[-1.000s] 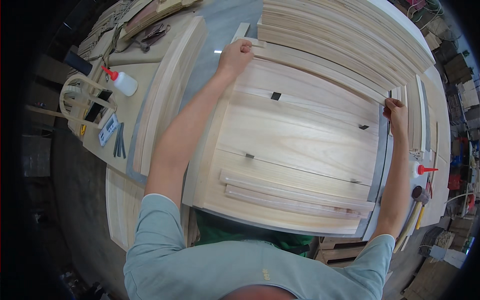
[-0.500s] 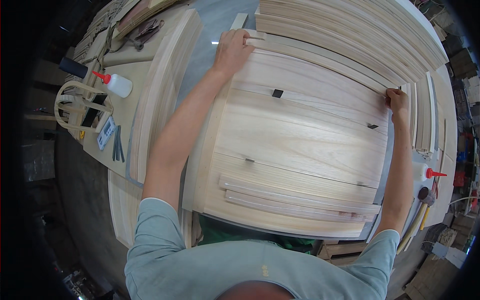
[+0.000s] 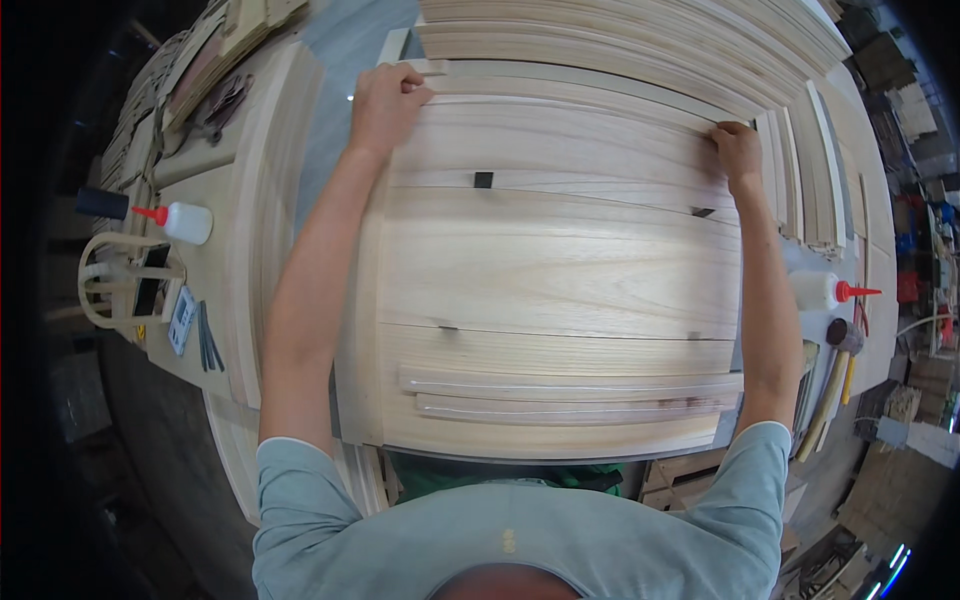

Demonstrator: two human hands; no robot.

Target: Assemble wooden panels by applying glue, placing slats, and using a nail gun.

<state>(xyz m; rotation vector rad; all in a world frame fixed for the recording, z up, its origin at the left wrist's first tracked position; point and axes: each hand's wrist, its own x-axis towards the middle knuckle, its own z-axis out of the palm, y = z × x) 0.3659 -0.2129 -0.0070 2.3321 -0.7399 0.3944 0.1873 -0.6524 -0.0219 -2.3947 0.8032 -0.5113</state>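
A pale wooden panel (image 3: 560,260) of several boards lies flat in front of me, with small dark pieces in its seams. Along its far edge runs a narrow wooden strip (image 3: 570,100). My left hand (image 3: 388,108) is closed at the strip's left end, fingers curled. At the right end, my right hand (image 3: 738,150) pinches the strip between thumb and fingers; the fingertips are partly hidden. Two more wooden strips (image 3: 570,386), each with a thin shiny line along it, rest across the near part of the panel.
Stacked boards (image 3: 620,40) stand beyond the panel, with more boards (image 3: 270,220) on the left. Glue bottles with red nozzles sit left (image 3: 188,222) and right (image 3: 815,290). A mallet (image 3: 843,338) lies at the right, and a small digital device (image 3: 182,320) at the left.
My view has turned, so the whole scene sits further left and straighter. Both hands stay at the ends of the far strip; no grip has visibly changed.
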